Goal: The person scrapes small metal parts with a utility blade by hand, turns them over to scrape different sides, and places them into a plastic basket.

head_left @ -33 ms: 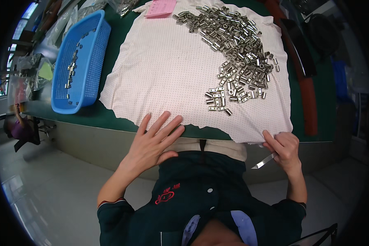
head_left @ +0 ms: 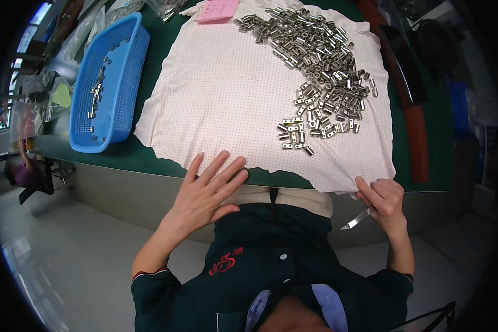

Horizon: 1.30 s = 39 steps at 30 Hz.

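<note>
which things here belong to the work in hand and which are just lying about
Likely in the work:
- right hand, holding a metal blade at the cloth's edge
- left hand, fingers spread
- pale dotted cloth
- piled metal parts
- blue basket, a few metal pieces inside

Seemingly just lying about:
- pink paper
- yellow-green paper

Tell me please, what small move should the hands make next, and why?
Perhaps the right hand should gently release the cloth: it seems to pinch the edge while also holding a metal tool, and loose metal parts lie on the cloth, so a pull might shift them.
</note>
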{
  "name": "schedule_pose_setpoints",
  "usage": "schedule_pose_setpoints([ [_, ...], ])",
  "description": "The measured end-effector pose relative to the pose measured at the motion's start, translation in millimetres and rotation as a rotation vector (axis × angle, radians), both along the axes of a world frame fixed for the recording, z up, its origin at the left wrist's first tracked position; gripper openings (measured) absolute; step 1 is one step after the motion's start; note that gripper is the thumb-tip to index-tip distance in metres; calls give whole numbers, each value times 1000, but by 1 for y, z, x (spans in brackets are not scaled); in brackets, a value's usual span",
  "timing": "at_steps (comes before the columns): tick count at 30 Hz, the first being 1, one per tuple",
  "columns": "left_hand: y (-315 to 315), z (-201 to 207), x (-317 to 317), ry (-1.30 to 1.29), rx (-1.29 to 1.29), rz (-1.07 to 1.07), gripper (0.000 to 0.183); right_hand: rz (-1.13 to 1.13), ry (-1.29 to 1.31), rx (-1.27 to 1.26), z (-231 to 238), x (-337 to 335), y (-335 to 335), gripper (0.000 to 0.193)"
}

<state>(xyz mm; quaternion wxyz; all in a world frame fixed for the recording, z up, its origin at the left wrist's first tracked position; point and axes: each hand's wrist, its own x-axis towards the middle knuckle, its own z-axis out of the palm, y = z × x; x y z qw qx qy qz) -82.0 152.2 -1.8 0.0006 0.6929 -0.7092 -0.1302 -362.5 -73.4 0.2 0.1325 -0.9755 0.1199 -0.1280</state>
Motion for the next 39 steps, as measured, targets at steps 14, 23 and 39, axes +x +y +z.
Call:
schedule_pose_setpoints([
  [14,41,-8,20,47,-492,294,57,-134,-91,610,18,12,-13,17],
  [23,56,-1,43,-111,-597,460,35,-302,0,605,15,32,-24,18],
  [39,44,-6,46,-157,-554,256,32,-130,8,457,25,79,-16,20],
])
